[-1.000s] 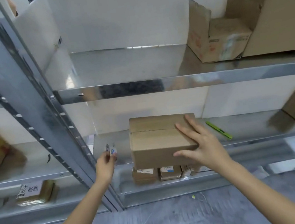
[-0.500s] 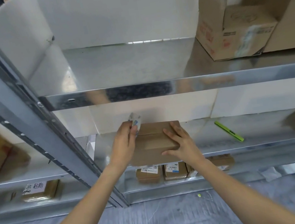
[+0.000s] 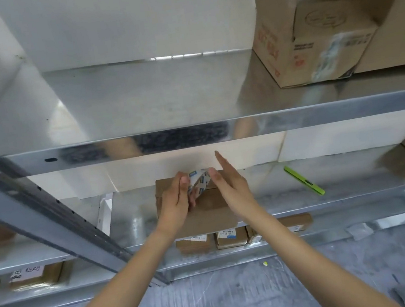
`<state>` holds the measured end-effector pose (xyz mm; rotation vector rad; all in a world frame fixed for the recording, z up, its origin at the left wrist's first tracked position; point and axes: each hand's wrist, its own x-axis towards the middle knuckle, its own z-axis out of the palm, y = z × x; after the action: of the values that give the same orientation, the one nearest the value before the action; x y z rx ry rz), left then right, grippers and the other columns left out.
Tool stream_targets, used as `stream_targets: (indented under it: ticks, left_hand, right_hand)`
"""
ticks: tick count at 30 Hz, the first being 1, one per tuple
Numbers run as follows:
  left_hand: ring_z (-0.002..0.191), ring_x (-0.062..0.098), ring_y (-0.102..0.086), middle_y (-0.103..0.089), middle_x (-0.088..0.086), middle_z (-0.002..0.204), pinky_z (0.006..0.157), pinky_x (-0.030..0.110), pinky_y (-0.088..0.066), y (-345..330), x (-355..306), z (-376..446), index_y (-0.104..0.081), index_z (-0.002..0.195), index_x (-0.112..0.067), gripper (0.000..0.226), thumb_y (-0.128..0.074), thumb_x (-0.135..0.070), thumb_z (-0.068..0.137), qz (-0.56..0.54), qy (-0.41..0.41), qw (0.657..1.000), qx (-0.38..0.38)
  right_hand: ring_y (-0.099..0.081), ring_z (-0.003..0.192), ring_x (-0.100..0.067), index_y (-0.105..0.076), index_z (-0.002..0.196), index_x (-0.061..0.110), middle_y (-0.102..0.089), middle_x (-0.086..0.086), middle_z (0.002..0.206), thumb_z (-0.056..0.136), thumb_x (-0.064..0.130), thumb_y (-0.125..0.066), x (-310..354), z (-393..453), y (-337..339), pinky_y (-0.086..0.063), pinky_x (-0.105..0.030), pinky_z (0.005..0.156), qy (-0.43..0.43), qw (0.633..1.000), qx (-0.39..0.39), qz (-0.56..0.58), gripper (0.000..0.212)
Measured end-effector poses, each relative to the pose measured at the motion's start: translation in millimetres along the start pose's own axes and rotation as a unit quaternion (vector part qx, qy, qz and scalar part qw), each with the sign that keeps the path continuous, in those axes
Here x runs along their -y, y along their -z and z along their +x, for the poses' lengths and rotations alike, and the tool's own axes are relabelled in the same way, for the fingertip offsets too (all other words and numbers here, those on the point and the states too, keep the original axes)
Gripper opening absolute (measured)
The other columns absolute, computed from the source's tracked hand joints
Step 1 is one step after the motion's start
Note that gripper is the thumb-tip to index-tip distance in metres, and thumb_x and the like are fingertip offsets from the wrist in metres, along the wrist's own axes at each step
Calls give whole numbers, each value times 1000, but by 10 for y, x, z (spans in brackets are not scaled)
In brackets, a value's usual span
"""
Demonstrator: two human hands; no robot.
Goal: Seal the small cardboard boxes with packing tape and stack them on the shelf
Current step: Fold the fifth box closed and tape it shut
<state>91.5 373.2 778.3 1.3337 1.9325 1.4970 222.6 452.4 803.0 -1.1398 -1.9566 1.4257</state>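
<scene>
A closed small cardboard box (image 3: 205, 218) sits on the middle metal shelf (image 3: 358, 195), close to its front edge. Above the box's top I hold a curled white strip with blue printed marks (image 3: 199, 183) between both hands. My left hand (image 3: 177, 201) grips the strip's lower left end with curled fingers. My right hand (image 3: 232, 188) pinches the upper right end with its thumb, while its other fingers point straight up and away. The hands hide part of the box's top.
A green cutter (image 3: 304, 180) lies on the same shelf to the right. Several small labelled boxes (image 3: 230, 236) stand on the shelf below. Open cartons (image 3: 310, 41) fill the top shelf's right side. A slanted steel upright (image 3: 49, 221) crosses at left.
My right hand has lifted off the box and taken the strip's free end. My left hand has moved over the box top with the strip. The view has tilted slightly upward.
</scene>
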Motion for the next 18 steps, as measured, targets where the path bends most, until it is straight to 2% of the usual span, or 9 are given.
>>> stream_targets:
  ticks: [2,5,7,11,14,16,18]
  left_hand:
    - [53,8,-56,-53,-5,53,51,11,-41,1,6,-1,-44,80,-34,44,-17,-67,90,-3,-15,1000,5]
    - [55,7,-57,-56,-7,56,54,11,-40,13,35,1,-50,85,-36,39,-22,-62,93,-25,-13,1000,4]
    - [58,6,-58,-60,-10,61,58,14,-41,17,28,-3,-53,84,-37,35,-27,-59,94,-38,1,999,13]
    - [77,-1,-56,-61,-14,78,67,8,-39,36,-47,-16,-57,88,-40,31,-34,-61,84,-29,27,999,34]
    - [90,-2,-52,-53,-19,96,71,5,-37,29,-100,-17,-51,99,-41,29,-45,-64,82,-5,37,996,81]
    - [93,-2,-55,-55,-23,100,72,5,-40,25,-124,-21,-49,103,-44,25,-53,-61,84,-8,64,992,105]
    - [94,-4,-57,-59,-24,101,71,6,-41,48,-124,-22,-48,107,-45,28,-52,-60,83,-16,83,990,110]
  right_hand:
    - [-34,137,-11,-36,144,29,-40,7,148,96,51,-42,127,34,-91,-24,-28,113,4,1000,4,7,53]
    - [-46,124,-11,-45,140,20,-49,1,140,95,44,-49,201,90,-201,-31,-20,99,1,999,-6,-46,51]
    - [-48,123,-10,-47,139,19,-50,1,140,95,41,-50,210,104,-212,-32,-18,97,-9,999,-18,-29,49]
    - [-50,122,-11,-53,134,18,-56,2,134,97,36,-49,151,75,-192,-35,-17,99,-8,998,-43,34,41]
    - [-60,100,-5,-66,107,18,-66,-1,115,97,26,-51,131,83,-97,-43,-11,86,-60,985,-61,153,20]
    - [-64,95,-13,-67,98,14,-68,-7,104,96,19,-53,120,65,-50,-49,-21,88,-107,950,-43,289,15]
    - [-64,104,-22,-65,103,5,-67,-13,108,96,20,-53,87,27,-75,-49,-30,96,-138,918,-28,372,20]
